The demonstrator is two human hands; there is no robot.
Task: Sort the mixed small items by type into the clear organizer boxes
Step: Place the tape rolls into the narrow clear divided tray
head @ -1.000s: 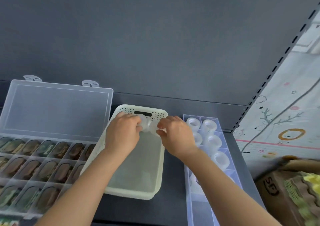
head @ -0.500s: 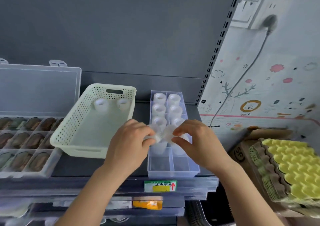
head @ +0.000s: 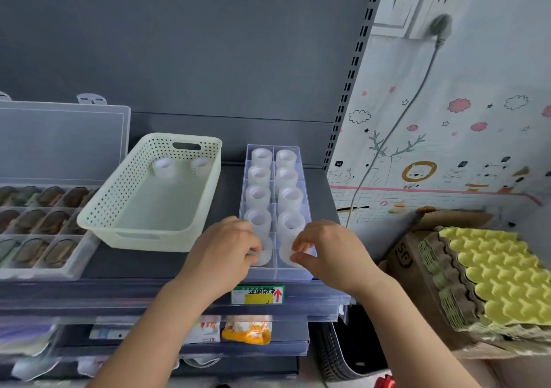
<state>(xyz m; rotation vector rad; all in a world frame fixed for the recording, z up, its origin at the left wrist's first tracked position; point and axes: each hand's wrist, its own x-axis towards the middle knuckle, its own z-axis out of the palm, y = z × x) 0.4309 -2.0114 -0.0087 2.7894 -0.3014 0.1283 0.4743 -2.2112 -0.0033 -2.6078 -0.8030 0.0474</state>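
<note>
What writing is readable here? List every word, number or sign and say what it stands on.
"SF": on the side of the cardboard box.
Shelf label: a red arrow; its handwritten characters are too blurred to read.
Orange packet on the lower shelf: print too blurred to read.

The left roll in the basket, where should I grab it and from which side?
Come from above: the left roll stands upright near the far wall of the basket, hole facing up. Pinch its round outer wall between thumb and fingers; the basket sides would likely block a sideways reach.
</note>
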